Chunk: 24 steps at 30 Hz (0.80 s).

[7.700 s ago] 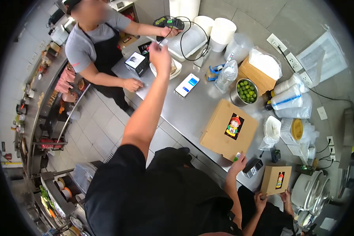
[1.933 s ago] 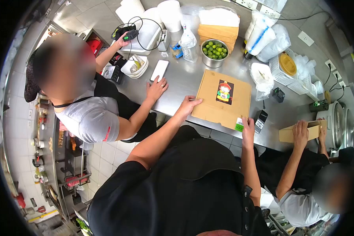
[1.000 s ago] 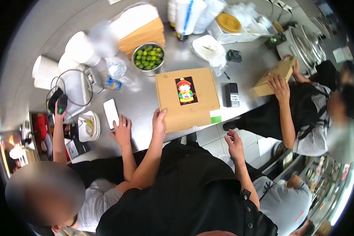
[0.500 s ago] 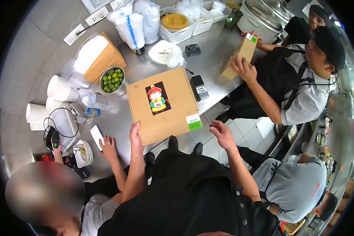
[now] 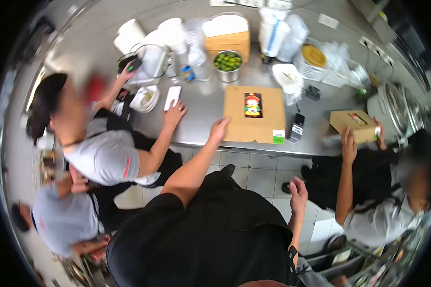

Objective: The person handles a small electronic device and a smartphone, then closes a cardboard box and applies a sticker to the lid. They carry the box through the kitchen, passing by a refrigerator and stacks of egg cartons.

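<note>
A flat brown cardboard box (image 5: 254,126) lies on the steel counter, its front edge near the counter's edge. Its lid bears a black sticker with a cartoon figure (image 5: 253,105) and a white and green label (image 5: 278,137) at the near right corner. My left hand (image 5: 220,130) grips the box's near left corner, thumb on top. Down at my right side, away from the box, my right hand (image 5: 298,191) hangs with loosely bent fingers and nothing in it. Just right of the box lies a black handheld device (image 5: 297,127).
A co-worker at right holds a smaller box (image 5: 353,125). At left, another co-worker touches a white phone (image 5: 173,97) and holds a black device (image 5: 129,64). Behind the box stand a bowl of limes (image 5: 227,66), a white dish (image 5: 287,76) and baskets (image 5: 311,68).
My view has turned to the right. The left hand stays on the box's corner. My right hand has dropped lower and farther from the box. The co-worker's smaller box is now laid flatter.
</note>
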### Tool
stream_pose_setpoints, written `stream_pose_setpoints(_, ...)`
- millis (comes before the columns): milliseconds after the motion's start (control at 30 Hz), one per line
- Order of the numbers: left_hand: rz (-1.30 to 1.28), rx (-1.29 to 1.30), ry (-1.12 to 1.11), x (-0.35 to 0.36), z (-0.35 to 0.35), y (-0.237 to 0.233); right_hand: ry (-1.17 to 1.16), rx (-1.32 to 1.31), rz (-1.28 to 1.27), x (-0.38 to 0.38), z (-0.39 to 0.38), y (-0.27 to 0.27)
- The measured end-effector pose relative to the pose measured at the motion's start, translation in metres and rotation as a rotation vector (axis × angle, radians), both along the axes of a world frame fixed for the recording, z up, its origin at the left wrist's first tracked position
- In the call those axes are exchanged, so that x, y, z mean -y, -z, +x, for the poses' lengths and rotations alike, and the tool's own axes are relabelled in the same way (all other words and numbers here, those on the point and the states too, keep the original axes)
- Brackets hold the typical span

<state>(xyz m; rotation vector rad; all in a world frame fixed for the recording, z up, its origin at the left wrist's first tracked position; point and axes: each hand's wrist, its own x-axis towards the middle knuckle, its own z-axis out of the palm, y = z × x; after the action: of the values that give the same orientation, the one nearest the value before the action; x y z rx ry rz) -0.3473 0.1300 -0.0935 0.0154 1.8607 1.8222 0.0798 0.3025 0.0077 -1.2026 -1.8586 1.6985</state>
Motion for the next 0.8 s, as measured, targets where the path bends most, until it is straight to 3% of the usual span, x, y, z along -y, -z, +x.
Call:
stream_pose_setpoints(33,0.001,-0.006,-0.046,0.002,0.002,-0.016,-0.024,0.015,0.015,-0.002,-0.002,0.000)
stream_pose_setpoints(100,-0.373,-0.099,0.083,0.006,0.009,-0.066,-0.092,0.043,0.024,-0.005,-0.010,-0.006)
stream_pose_setpoints(200,-0.565,-0.258,0.156,0.015,-0.003,-0.054,-0.166,0.032,0.036,-0.009,-0.025,-0.005)
stream_pose_setpoints(333,-0.591,-0.398,0.115,0.042,0.011,-0.096,-0.280,0.045,0.141,-0.006,-0.053,-0.013)
stream_pose_setpoints(400,-0.442,-0.375,0.160,0.057,0.021,-0.119,-0.304,0.053,0.156,-0.003,-0.071,-0.026)
stream_pose_setpoints(500,-0.342,-0.284,0.193,0.071,0.037,-0.128,-0.329,0.047,0.185,-0.007,-0.097,-0.031)
stream_pose_setpoints(567,-0.293,-0.457,0.168,0.078,0.049,-0.112,-0.342,0.037,0.216,-0.008,-0.113,-0.037)
stream_pose_setpoints(700,-0.249,-0.442,0.169,0.098,0.064,-0.132,-0.375,0.000,0.200,-0.006,-0.154,-0.034)
stream_pose_setpoints(800,-0.297,-0.461,0.355,0.124,0.060,-0.147,-0.424,0.030,0.224,0.000,-0.184,-0.033)
